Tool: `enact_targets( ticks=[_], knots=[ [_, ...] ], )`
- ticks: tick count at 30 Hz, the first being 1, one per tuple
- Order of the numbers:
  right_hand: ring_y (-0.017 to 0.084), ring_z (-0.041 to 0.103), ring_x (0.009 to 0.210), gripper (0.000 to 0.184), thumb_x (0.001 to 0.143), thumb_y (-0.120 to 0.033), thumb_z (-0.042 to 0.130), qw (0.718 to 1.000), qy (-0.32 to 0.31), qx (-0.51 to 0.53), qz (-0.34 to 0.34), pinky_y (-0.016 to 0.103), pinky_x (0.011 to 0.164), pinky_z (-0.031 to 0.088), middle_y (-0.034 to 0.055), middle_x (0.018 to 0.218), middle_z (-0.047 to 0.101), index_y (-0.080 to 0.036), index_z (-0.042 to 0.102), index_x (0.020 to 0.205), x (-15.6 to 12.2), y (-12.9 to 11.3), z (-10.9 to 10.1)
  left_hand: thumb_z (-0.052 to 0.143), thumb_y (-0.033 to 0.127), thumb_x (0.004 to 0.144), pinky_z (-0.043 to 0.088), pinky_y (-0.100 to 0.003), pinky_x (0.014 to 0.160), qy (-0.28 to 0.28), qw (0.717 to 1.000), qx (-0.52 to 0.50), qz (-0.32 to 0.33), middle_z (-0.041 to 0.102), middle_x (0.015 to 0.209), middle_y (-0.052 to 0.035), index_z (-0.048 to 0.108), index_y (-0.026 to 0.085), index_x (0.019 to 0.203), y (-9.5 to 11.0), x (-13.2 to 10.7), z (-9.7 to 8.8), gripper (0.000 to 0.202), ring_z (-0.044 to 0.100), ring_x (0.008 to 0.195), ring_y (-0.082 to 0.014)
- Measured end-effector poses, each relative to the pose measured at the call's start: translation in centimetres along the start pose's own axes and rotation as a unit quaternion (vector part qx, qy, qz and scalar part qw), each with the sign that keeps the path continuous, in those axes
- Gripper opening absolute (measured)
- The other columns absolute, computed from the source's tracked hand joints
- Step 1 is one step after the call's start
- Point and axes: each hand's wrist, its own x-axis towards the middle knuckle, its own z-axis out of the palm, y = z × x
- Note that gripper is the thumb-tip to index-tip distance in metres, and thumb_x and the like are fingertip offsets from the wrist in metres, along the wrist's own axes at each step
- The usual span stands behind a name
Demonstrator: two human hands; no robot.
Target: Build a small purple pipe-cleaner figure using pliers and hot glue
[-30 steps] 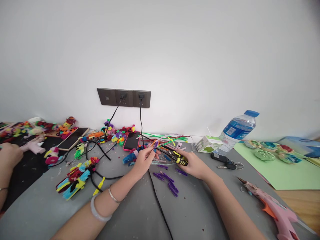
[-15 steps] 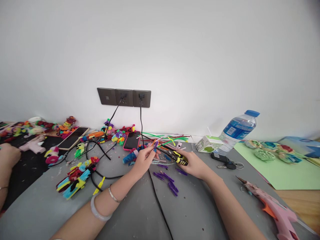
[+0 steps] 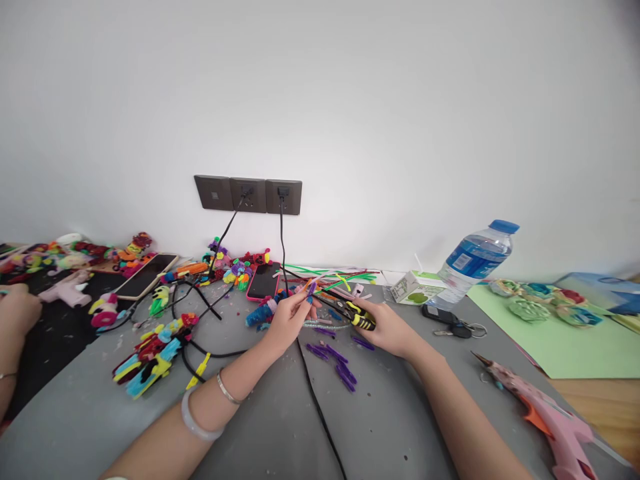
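Now L hand (image 3: 287,321) holds stem (image 3: 311,289), R hand (image 3: 387,330) pliers (image 3: 357,317).

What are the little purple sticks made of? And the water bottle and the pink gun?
The purple sticks look like pipe cleaners, probably fuzzy fibre round thin wire: matte, fluffy edges. The left hand pinches one; the right hand grips cutters. The water bottle looks like clear, shiny plastic: you see through it. The pink gun looks like smooth moulded plastic.

Two bare forearms, pale milky bangle (image 3: 199,421) and thin metal bracelet (image 3: 227,391) behind the left hand (image 3: 287,320)
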Motion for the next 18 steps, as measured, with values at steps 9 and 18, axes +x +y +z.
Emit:
enact_targets(
  ticks=[9,18],
  knots=[
    [0.020,0.061,0.066,0.040,0.074,-0.019,0.053,1.000,0.006,-0.006,0.000,0.026,0.060,0.039,0.0056,0.082,0.072,-0.017,0.065,0.112,0.07,0.26,0.21,0.051,0.045,0.088,0.043,-0.025,0.061,-0.006,1.000,-0.004,-0.004,0.060,0.065,-0.0033,0.069,0.011,0.086,0.03,-0.02,-0.08,0.039,0.054,0.062,-0.0143],
    [0.019,0.060,0.063,0.042,0.075,-0.019,0.053,1.000,0.012,-0.001,-0.007,0.025,0.059,0.039,0.0048,0.080,0.072,-0.018,0.066,0.115,0.04,0.28,0.22,0.048,0.046,0.091,0.035,-0.024,0.055,-0.013,1.000,0.000,0.002,0.058,0.062,-0.0016,0.068,0.010,0.090,-0.16,-0.07,0.00,0.041,0.046,0.054,-0.0114]
  ],
)
